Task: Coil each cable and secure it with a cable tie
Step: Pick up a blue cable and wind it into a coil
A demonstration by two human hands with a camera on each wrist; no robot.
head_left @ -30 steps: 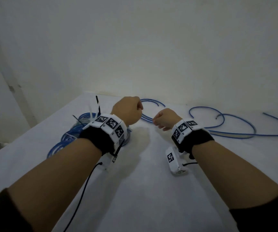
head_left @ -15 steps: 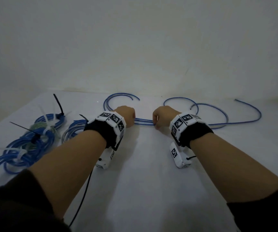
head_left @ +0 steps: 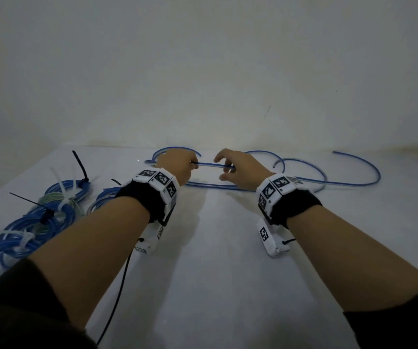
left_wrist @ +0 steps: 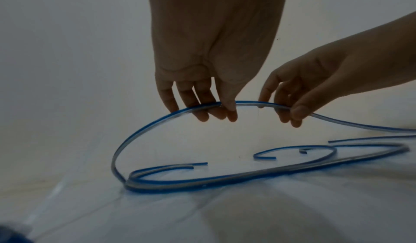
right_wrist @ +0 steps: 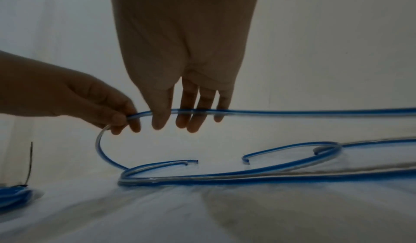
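Head view: a blue cable is held raised above the white table — pinched by the left hand, loosely gripped by the right hand. Its remainder (several loose curves) is left lying behind. Tied coils are seen at left.

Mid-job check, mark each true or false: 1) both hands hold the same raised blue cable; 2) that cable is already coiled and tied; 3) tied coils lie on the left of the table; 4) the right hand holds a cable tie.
1) True: the left hand and right hand both pinch the blue cable.
2) False: it sprawls in loose loops, untied.
3) True: the tied coils lie there, with ties on them.
4) False: its grip is on the cable alone.
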